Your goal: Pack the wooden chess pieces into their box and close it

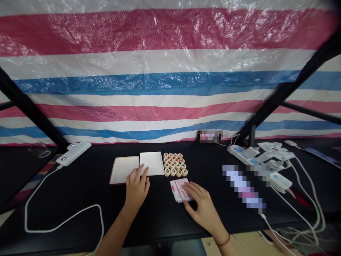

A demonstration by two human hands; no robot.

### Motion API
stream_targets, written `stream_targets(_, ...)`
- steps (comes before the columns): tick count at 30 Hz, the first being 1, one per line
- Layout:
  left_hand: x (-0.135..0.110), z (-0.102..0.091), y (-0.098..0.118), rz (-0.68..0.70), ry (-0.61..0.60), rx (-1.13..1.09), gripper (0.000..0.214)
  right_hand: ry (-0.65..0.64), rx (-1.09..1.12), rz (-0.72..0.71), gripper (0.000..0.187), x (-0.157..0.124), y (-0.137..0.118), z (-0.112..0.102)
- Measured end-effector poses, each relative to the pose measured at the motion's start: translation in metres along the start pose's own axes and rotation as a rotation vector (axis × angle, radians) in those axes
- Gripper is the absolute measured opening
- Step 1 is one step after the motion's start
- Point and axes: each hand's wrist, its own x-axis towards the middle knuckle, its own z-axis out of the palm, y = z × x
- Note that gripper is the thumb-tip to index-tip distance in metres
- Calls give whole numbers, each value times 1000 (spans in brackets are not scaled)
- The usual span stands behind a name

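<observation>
the left hand [137, 188] lies relaxed, fingertips on the left white box half [123, 170] and the right white box half [152, 163]. a careless push could knock the close-packed wooden xiangqi pieces [173, 164] just right. the right hand [202, 209] rests ungripped against the folded red-printed paper [179, 190], which could slide.

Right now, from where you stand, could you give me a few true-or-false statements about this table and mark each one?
1. The right hand rests on a folded red-and-white sheet. True.
2. The left hand grips a wooden game piece. False: it rests against a shallow white tray.
3. The round wooden pieces lie inside that tray. False: they sit beside it on the black table.
4. A white power strip lies towards the table's far right. True.
</observation>
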Motion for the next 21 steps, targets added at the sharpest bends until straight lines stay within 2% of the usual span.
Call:
stream_targets(4,0,3,-4,53,17,20,19,-3,-75,-22,29,0,-3,3)
stream_targets(8,-6,-7,-7,171,19,-83,15,51,-43,-62,18,1,-4,5)
stream_targets(11,-4,-13,-12,209,6,-168,14,96,25,-47,20,1,-4,6)
stream_targets(14,10,-10,-21,123,23,-197,20,204,134,3,23,9,-13,6)
stream_targets(16,24,-3,-28,-19,40,-183,25,280,206,1,22,20,-27,5)
stream_targets(19,39,10,-37,-196,6,-152,25,322,243,-112,18,46,-53,8)
stream_targets(21,42,16,-41,-221,2,-149,26,295,211,-194,19,65,-68,16)
